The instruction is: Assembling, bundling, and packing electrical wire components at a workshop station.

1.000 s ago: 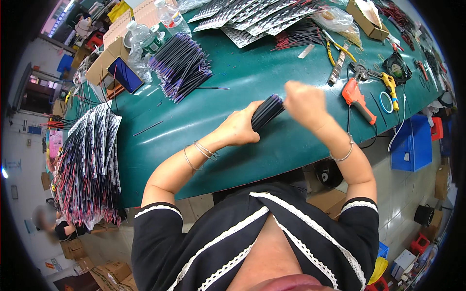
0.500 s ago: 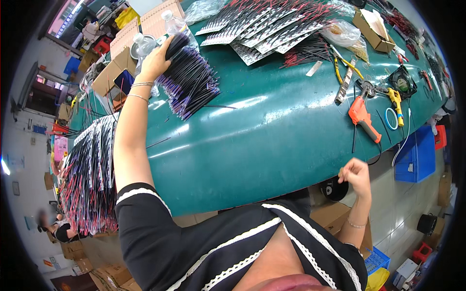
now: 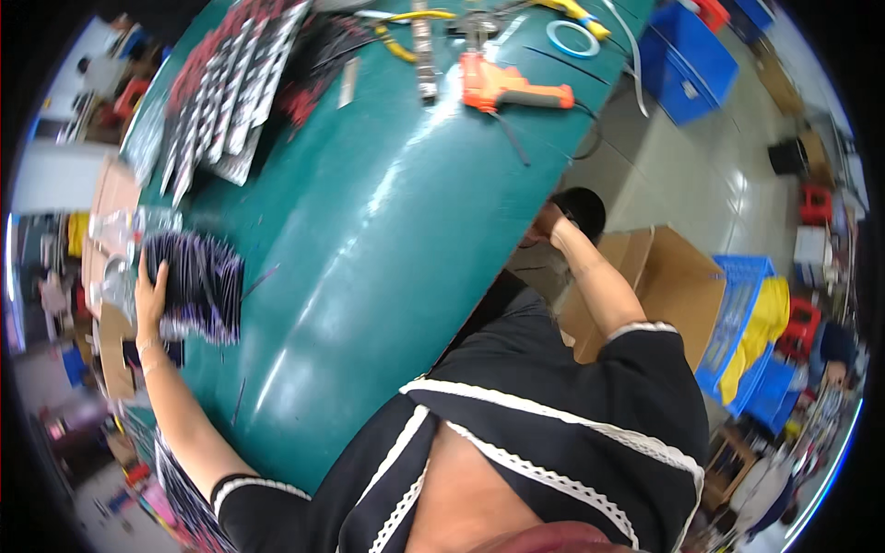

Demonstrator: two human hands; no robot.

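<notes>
My left hand point(image 3: 152, 293) rests at the left side of a pile of short black wires point(image 3: 198, 281) with purplish ends. Its thumb and index finger are apart, and I see nothing gripped between them. The pile lies on the green table point(image 3: 341, 230), at its left end. My right hand point(image 3: 548, 224) reaches down at the table's right edge, beside a round black object point(image 3: 583, 210). The fingers of that hand are mostly hidden by dark shapes and the edge, so what they touch does not show.
An orange glue gun point(image 3: 502, 88) lies near the table's far right, close to a blue ring point(image 3: 572, 39). White strips with wires point(image 3: 230, 101) are stacked far left. Beside my right arm stand an open cardboard box point(image 3: 678, 290) and a blue crate point(image 3: 737, 323).
The view has turned to the right. My right hand has gone from above the table's near edge down beside it. My left hand stays at the wire pile, its fingers now more spread.
</notes>
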